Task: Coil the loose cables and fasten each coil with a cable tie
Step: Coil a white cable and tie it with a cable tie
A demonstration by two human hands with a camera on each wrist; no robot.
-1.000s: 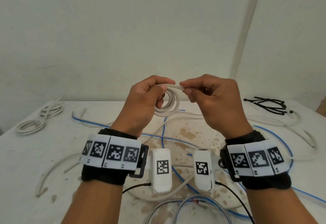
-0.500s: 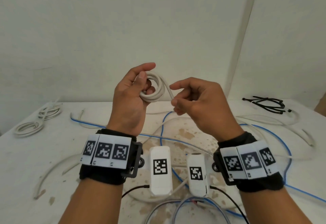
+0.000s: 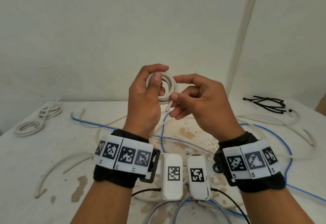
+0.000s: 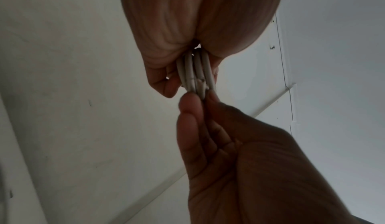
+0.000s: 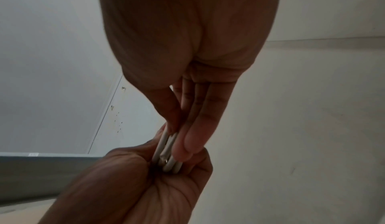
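Between both hands [image 3: 176, 98]: white cable coil [image 3: 167, 89].

Both forearms are bare. Each wrist wears a black fabric band [image 3: 121, 179] wrapped by a row of white plates [image 3: 123, 155] printed with square black-and-white coded markers; the right wrist's plates [image 3: 250, 162] match. On the inner side of each wrist sits a white rounded camera housing [image 3: 172, 176] bearing one more marker, the second housing [image 3: 198, 176] just beside it, and a thin black cable [image 3: 144, 191] trails from each
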